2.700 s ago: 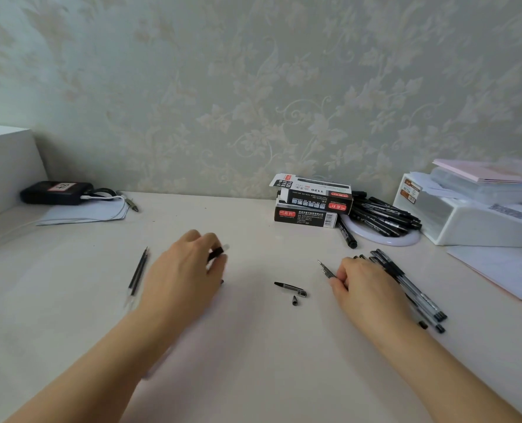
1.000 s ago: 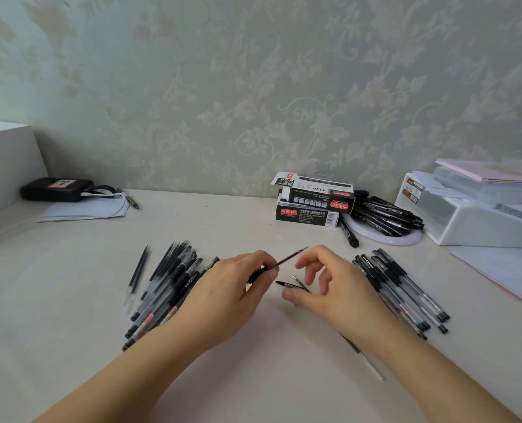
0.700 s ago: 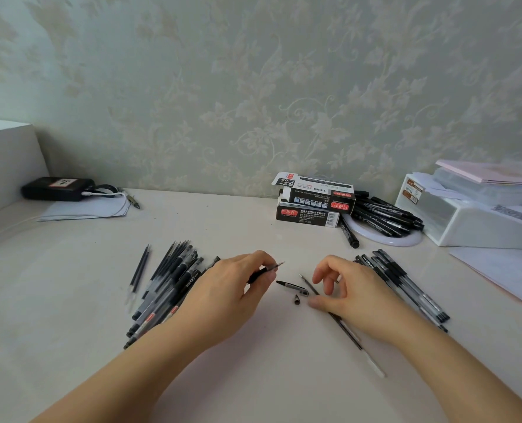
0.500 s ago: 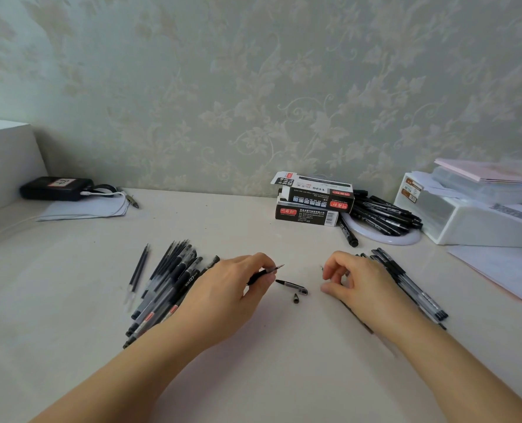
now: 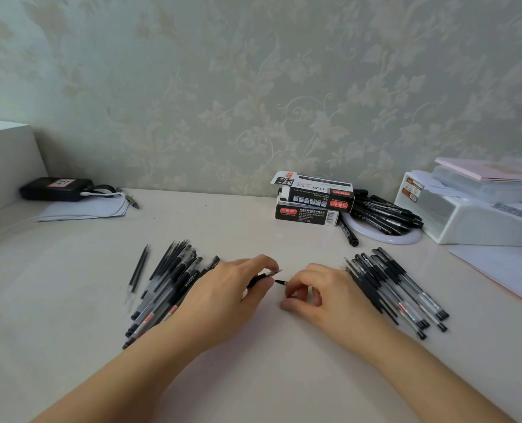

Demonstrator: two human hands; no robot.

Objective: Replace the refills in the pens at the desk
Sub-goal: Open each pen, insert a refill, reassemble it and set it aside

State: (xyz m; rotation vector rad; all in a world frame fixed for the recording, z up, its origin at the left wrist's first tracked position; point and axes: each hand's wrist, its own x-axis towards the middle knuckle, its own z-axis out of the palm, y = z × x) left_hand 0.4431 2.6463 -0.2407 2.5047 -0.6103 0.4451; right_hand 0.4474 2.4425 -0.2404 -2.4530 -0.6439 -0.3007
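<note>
At the desk (image 5: pixel 253 377), mid-surface, both hands sit close together between two heaps of pens.

Left hand (image 5: pixel 223 297): fingers curled round a pen barrel (image 5: pixel 259 277), black grip section showing, refill tip poking out toward the right. Barrel tilted slightly up off the desk.

Right hand (image 5: pixel 323 297): fingers curled, thumb and forefinger pinching a small black pen part (image 5: pixel 281 282) just right of the barrel's tip. The two pieces are near each other, not touching as far as I can tell. Can't make out whether it's a cap or a nose cone; mostly hidden by the fingers.

Left pile of pens (image 5: pixel 168 288): fanned out, tips pointing away from the person, partly under the left wrist. Two loose refills (image 5: pixel 137 271) lie just left of that pile, apart from it.

Right pile of pens (image 5: pixel 397 291): lying diagonally, caps toward the near right, just beside the right hand's knuckles.

Back of the desk: two stacked refill boxes (image 5: pixel 311 199), top one with its flap open. Right of them, a white ring-shaped dish (image 5: pixel 388 238) with a heap of black pens on it; one black marker (image 5: pixel 349 232) lies at its left edge. Far right: white plastic storage box (image 5: pixel 467 215) with papers on top. Far left: black device (image 5: pixel 55 188) with a white cable, resting beside a paper sheet (image 5: pixel 83 210).
</note>
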